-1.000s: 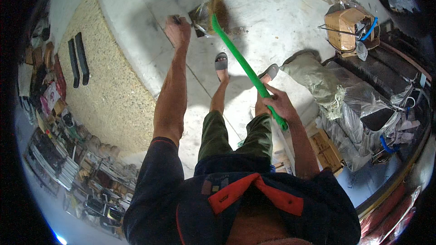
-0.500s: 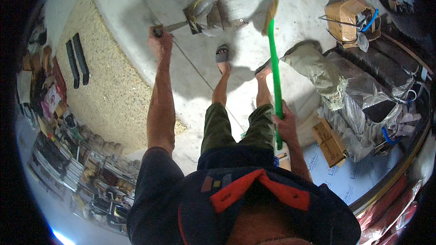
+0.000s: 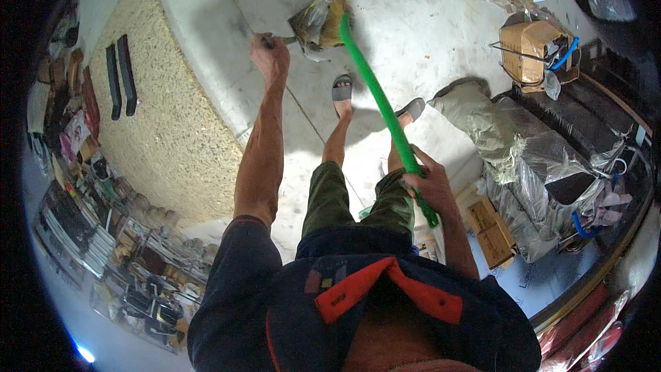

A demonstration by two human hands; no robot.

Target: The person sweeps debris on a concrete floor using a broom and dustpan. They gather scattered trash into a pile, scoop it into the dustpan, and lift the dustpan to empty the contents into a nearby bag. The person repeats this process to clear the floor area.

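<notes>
My left hand (image 3: pixel 270 58), out at the left, is closed round the handle of a dustpan (image 3: pixel 297 25). Crumpled clear plastic and other litter (image 3: pixel 317 17) lie in the pan, partly covering it. My right hand (image 3: pixel 432 184) is wrapped round the lower end of the green handle of a broom (image 3: pixel 377 89). The handle slants up to the left. Its straw-coloured bristles (image 3: pixel 337 3) are over the right side of the pan, against the litter; exact contact cannot be made out.
A speckled pale slab (image 3: pixel 165 96) with two black bars (image 3: pixel 118 79) lies left. At right are an open cardboard box (image 3: pixel 530 48), a stuffed sack (image 3: pixel 468 110) and plastic-wrapped goods (image 3: pixel 530 172). Stacked clutter (image 3: pixel 144 262) fills the lower left. My sandalled feet (image 3: pixel 342 89) stand near the pan.
The broom has swung left, its bristles going from the floor on the right to the dustpan. My left hand and the dustpan sit slightly further right in the view.
</notes>
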